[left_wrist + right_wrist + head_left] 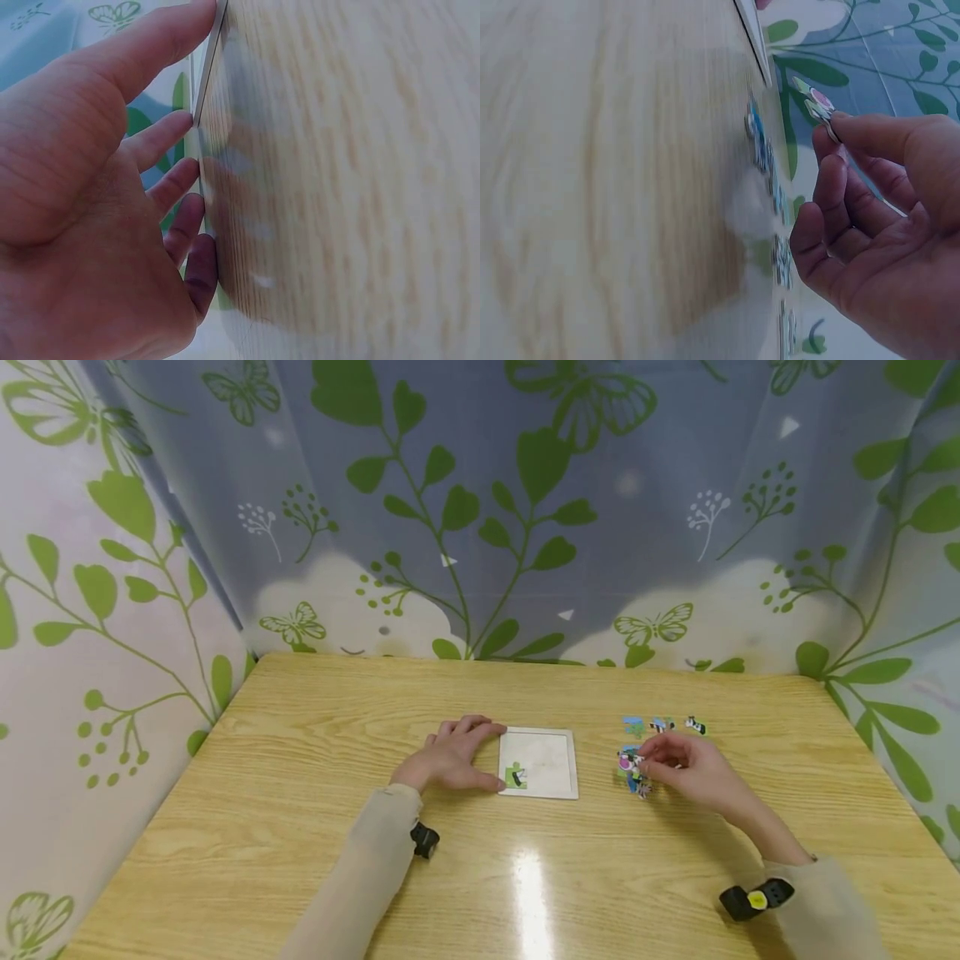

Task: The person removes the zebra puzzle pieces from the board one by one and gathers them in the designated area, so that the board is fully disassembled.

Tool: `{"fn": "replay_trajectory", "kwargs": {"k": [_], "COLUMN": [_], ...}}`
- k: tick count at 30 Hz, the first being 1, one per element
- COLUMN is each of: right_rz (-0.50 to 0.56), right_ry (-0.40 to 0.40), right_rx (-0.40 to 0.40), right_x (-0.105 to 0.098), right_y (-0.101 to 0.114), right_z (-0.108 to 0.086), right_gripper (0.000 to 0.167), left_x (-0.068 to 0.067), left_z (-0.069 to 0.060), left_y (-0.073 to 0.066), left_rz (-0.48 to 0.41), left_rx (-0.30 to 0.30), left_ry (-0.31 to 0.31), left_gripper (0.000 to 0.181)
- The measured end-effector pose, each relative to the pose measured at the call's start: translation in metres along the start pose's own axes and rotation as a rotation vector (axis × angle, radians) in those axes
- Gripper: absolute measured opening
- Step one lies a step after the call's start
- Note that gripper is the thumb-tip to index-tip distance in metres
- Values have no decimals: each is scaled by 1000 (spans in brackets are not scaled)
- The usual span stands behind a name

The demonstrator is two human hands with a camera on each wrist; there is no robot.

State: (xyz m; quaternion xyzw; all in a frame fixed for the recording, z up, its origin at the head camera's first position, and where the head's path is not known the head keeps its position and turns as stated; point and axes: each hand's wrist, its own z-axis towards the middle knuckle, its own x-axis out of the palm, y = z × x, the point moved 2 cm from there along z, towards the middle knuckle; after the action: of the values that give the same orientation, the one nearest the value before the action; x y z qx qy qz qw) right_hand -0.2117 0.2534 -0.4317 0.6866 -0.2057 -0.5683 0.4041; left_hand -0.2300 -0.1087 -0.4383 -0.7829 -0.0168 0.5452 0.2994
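Observation:
A white square puzzle tray (547, 764) lies on the wooden table, with one green, black and white puzzle piece (516, 777) in its near left corner. My left hand (456, 755) rests at the tray's left side, thumb and fingers spread, touching its edge at two corners. To the right of the tray, my right hand (693, 771) pinches a jigsaw piece (820, 101) with green and pink on it between thumb and fingertips, raised above the table. Beneath and beside that hand lie loose puzzle pieces (640, 789), partly hidden by the fingers.
Behind the right hand, several more puzzle pieces (663, 725) lie in a row. The wooden table (315, 718) meets a leaf-patterned curtain (480, 510) at its back edge. Each wrist wears a black strap device (425, 841).

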Motion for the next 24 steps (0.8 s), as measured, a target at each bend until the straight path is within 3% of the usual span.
{"fn": "replay_trajectory", "kwargs": {"k": [14,24], "right_rz": [-104,-181], "right_ry": [-17,-10], "right_rx": [6,22], "right_x": [-21,-26], "right_y": [-30,-36], "right_z": [-25,-28], "right_gripper": [18,15], "left_x": [1,1], "left_z": [-1,0], "left_y": [0,1], "left_rz": [-6,-8], "left_rx": [0,-4], "left_ry": [1,-5], "left_gripper": [84,84]}}
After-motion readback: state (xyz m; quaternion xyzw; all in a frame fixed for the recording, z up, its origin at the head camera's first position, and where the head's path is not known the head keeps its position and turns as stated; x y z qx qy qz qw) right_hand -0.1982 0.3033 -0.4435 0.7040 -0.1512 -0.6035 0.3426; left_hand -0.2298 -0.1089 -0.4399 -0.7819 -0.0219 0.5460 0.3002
